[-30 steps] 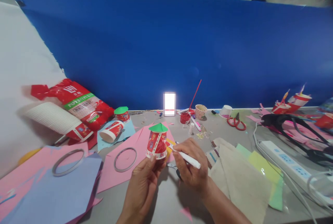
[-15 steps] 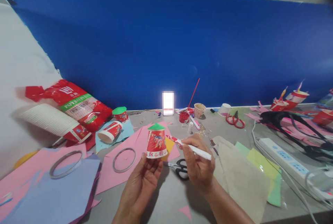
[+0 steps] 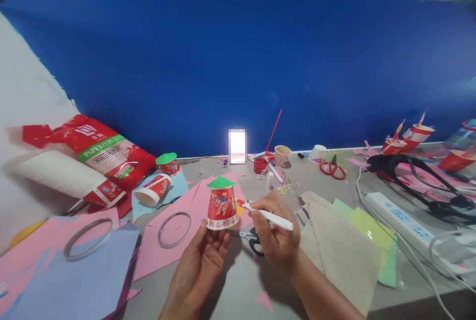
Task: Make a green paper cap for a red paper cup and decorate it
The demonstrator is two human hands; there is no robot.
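Observation:
My left hand (image 3: 206, 255) holds an upside-down red paper cup (image 3: 221, 206) by its white, flower-patterned rim. A green paper cone (image 3: 220, 182) sits on top of the cup like a roof. My right hand (image 3: 277, 233) grips a white and red marker pen (image 3: 273, 218) between thumb and fingers. The pen's red end points left and reaches the cup's right side; whether it touches the cup I cannot tell. Beneath, partly hidden by my right hand, black-handled scissors (image 3: 256, 243) lie on the grey table (image 3: 223, 293).
Pink sheets (image 3: 148, 255), a bluish sheet (image 3: 92, 280) and tape rings (image 3: 87, 238) lie on the left. Behind them are a stack of paper cups (image 3: 63, 171) and a green-topped cup (image 3: 169, 164). Red-handled scissors (image 3: 332, 170) and a power strip (image 3: 401, 218) are on the right.
The marker's red end has come closer to the cup, from just right of it to its side. My view has shifted slightly to the right.

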